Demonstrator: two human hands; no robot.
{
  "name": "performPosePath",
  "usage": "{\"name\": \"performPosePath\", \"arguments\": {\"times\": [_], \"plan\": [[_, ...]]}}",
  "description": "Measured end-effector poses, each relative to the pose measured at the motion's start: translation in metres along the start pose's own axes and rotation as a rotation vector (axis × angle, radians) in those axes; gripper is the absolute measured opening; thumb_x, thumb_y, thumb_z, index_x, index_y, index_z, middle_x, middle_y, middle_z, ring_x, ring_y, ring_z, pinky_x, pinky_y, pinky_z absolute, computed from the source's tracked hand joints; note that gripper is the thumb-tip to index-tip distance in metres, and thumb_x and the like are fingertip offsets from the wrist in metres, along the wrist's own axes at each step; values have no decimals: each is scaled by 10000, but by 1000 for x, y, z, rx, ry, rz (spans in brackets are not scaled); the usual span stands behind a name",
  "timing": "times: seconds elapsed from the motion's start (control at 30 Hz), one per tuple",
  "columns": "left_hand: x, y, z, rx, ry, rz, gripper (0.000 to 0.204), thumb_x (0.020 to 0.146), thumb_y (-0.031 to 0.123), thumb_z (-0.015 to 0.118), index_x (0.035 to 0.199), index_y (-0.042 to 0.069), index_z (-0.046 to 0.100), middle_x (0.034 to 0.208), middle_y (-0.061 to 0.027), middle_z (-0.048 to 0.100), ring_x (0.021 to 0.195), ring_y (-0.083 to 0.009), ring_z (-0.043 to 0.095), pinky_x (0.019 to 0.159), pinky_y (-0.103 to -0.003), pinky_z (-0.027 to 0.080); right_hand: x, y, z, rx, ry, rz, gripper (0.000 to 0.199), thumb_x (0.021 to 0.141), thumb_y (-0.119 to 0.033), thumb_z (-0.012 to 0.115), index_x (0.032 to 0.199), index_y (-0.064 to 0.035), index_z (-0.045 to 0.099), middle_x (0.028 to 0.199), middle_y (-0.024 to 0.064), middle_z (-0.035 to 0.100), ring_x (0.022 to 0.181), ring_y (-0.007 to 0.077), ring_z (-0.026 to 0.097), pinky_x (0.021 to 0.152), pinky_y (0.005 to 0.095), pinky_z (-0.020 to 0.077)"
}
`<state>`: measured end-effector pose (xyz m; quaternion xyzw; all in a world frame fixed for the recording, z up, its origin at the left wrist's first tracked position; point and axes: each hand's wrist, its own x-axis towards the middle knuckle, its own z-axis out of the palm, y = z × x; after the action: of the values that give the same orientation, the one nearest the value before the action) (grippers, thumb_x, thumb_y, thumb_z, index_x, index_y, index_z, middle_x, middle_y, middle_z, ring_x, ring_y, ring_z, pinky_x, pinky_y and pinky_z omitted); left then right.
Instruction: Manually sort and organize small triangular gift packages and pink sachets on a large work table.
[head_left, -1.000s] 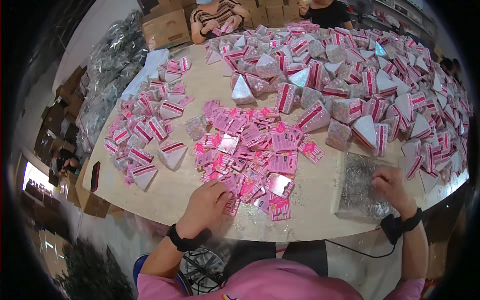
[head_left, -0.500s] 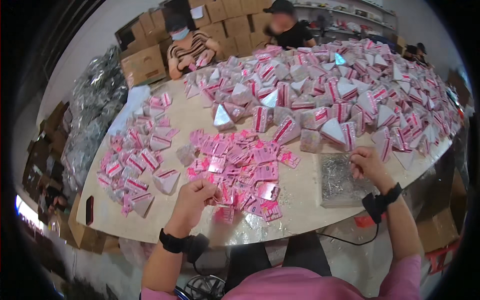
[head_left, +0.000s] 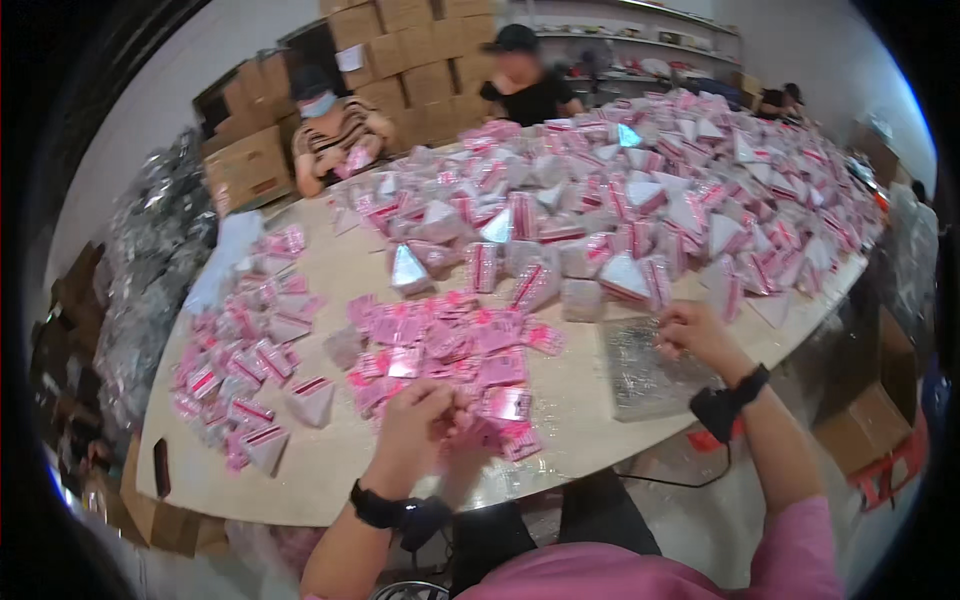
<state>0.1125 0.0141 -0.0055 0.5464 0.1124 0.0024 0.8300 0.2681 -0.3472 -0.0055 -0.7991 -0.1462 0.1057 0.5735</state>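
Head view shows our left hand (head_left: 420,425) with fingers curled on a flat pink card (head_left: 500,402) at the heap's near edge, while our right hand (head_left: 700,335) pinches the far corner of the crinkly clear bag stack (head_left: 645,370) (glossy, slippery film). We judge it best to lift one sheet only. Beyond, pyramid-shaped packets (head_left: 620,275) crowd the pale bench (head_left: 330,465).

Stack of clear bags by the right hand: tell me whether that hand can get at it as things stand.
Probably yes. The right hand already rests at the far edge of the stack of clear bags, and nothing lies on top of it.
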Motion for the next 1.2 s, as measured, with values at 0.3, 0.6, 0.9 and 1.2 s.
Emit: {"name": "performPosePath", "arguments": {"times": [0.3,0.6,0.9,1.2], "plan": [[7,-15,13,82,-36,-11,75,894,88,545,910,20,572,829,-75,623,679,-147,601,586,-258,482,6,-13,0,-845,-8,-525,60,703,-87,633,722,-32,618,774,144,540,790,318,563,673,403,444],[1,-18,10,3,-59,-15,79,910,98,544,922,29,580,858,-89,643,679,-133,605,599,-226,494,16,-12,14,-1101,-17,-527,59,777,-58,538,813,-13,527,751,178,564,746,379,570,635,453,435],[2,-19,16,-7,-121,-11,79,897,83,556,944,26,583,804,-68,620,708,-147,595,617,-241,479,5,-31,3,-823,-51,-560,81,713,-5,573,792,-12,553,790,178,575,737,361,557,655,395,448],[2,-18,22,-25,-44,2,172,900,80,535,1055,14,566,864,-68,647,701,-125,590,618,-238,454,-38,-70,109,240,-140,-148,63,798,-28,570,819,30,555,727,27,538,689,87,539,603,244,426]]}}
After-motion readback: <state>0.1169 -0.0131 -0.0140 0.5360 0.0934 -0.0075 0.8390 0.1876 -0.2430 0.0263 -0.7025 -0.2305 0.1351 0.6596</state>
